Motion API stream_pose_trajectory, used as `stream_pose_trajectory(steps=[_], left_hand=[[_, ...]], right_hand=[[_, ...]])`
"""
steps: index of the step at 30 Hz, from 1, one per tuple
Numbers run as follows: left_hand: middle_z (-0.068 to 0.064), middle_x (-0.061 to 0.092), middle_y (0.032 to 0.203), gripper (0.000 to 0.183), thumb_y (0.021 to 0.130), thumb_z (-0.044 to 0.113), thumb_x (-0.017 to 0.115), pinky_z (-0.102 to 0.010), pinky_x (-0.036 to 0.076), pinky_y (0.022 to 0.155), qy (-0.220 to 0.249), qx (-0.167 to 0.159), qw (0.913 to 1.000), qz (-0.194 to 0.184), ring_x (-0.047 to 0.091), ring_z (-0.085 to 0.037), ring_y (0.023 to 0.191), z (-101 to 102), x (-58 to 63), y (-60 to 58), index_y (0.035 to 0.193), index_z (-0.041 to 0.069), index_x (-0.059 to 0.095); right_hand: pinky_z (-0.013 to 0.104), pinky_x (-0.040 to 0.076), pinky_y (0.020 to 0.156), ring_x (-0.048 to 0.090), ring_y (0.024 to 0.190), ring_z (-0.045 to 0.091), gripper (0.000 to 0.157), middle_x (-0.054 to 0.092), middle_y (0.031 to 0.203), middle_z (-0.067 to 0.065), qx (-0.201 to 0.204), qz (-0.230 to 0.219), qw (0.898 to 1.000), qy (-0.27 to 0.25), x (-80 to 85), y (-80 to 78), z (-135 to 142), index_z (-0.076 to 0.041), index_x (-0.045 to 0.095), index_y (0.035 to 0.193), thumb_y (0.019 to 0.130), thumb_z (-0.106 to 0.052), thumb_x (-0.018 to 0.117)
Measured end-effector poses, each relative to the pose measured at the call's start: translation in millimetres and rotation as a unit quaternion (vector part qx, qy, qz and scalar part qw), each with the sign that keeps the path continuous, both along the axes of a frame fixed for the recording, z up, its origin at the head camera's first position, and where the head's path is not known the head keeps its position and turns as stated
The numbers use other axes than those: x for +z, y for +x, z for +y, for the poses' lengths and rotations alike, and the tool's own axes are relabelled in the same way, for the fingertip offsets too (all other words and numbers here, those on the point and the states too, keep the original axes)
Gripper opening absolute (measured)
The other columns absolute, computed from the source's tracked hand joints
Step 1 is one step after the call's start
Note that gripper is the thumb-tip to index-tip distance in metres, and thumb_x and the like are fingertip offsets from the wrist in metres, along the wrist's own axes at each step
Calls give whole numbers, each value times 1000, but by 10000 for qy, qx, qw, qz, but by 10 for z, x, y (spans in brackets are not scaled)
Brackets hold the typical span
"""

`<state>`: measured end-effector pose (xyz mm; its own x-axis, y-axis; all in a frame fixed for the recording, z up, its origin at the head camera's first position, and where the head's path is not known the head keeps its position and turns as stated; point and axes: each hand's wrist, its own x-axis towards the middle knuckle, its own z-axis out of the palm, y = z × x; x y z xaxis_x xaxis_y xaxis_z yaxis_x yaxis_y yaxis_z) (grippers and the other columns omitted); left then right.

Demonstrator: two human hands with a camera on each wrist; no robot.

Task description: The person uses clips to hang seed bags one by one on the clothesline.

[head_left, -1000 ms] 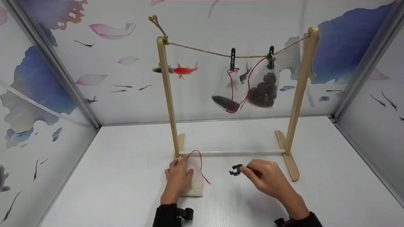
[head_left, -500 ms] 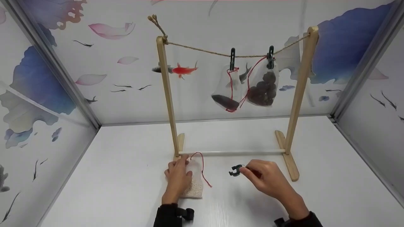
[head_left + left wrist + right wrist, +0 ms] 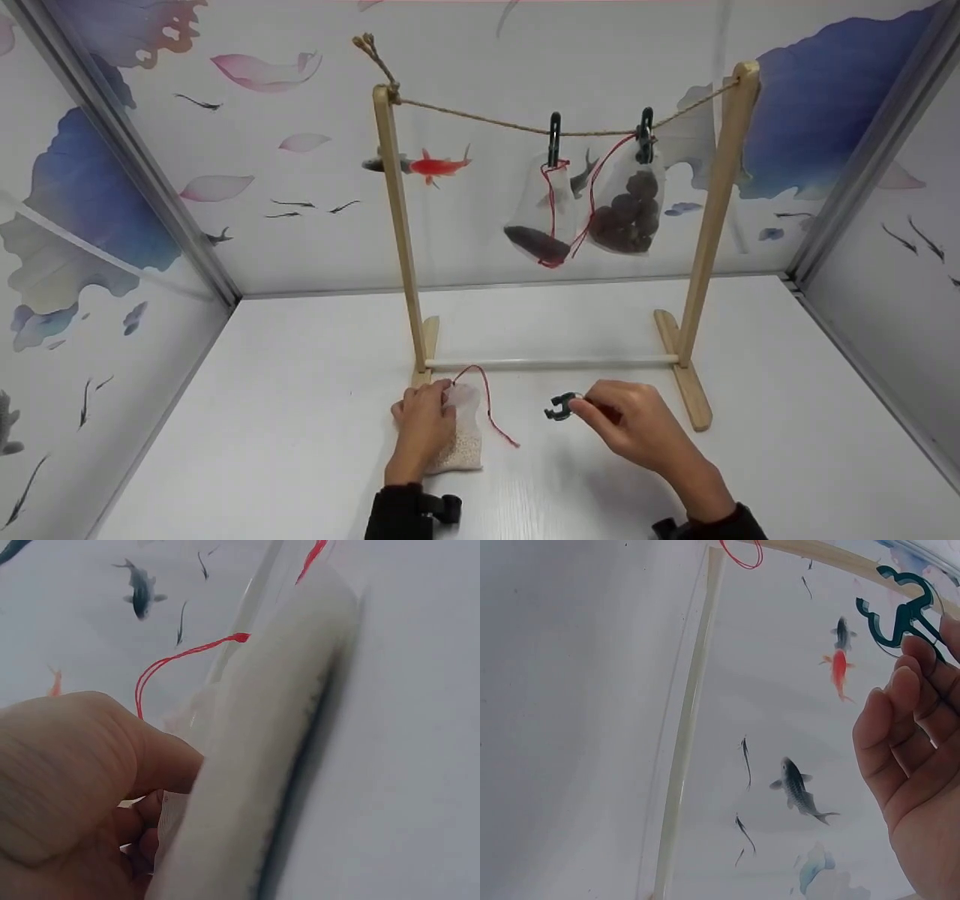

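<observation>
A small sheer drawstring bag (image 3: 466,435) with pale grains in its lower part lies on the table. My left hand (image 3: 424,427) grips its left side near the top, and in the left wrist view the thumb and curled fingers hold the cloth. A red cord (image 3: 489,405) loops out from the bag's top and trails right. My right hand (image 3: 637,424) holds a dark green plastic clip (image 3: 907,611) by its handles, a little above the table. The clip's jaws are spread apart. In the right wrist view, the fingers and thumb pinch its handle end.
Behind the hands stands a wooden frame (image 3: 715,210) with a twine line (image 3: 472,116). From it hang a bag with a dark, long object (image 3: 536,244) and a bag of dark round things (image 3: 626,217), both held by dark clips. A white rod (image 3: 555,364) joins the feet.
My left hand's fingers have drawn slightly back toward me along the bag, uncovering more of its top. The red cord's end has shifted right. My right hand and its clip stay put.
</observation>
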<state>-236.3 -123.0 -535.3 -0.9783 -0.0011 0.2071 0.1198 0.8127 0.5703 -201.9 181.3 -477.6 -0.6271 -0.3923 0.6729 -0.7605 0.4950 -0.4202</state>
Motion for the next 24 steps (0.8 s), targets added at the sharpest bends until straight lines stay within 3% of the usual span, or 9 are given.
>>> stream_pose_trajectory(steps=[8,14,20,24], left_hand=[[-3,61,89,14,90,7,71,-53,34,84,5,-128,9999,72,55,-30,97,-26,13,22,104,6,74],[1,67,94,11,98,19,67,-50,36,85,585,-261,9979,-74,60,-23,94,-83,64,3,103,11,74],[2,66,88,7,99,16,67,-42,48,78,1092,-406,9932,-1,60,-16,81,-121,102,-16,99,11,71],[1,65,86,7,99,15,67,-38,48,72,1251,-496,9908,130,58,-16,78,-119,121,-17,99,9,71]], right_hand=[[13,31,46,37,54,-4,32,39,65,-21,-34,-100,9999,56,2,2,1,-30,56,73,93,-14,76],[13,31,46,36,54,-4,32,38,65,-20,42,-145,9999,57,12,0,-1,-30,56,73,93,-14,76],[12,32,47,38,54,-4,28,40,65,-21,-10,-271,9996,125,21,15,6,-28,58,74,95,-17,74],[12,32,48,38,55,-4,27,40,66,-20,-6,-292,9995,140,16,15,9,-27,59,74,96,-17,73]])
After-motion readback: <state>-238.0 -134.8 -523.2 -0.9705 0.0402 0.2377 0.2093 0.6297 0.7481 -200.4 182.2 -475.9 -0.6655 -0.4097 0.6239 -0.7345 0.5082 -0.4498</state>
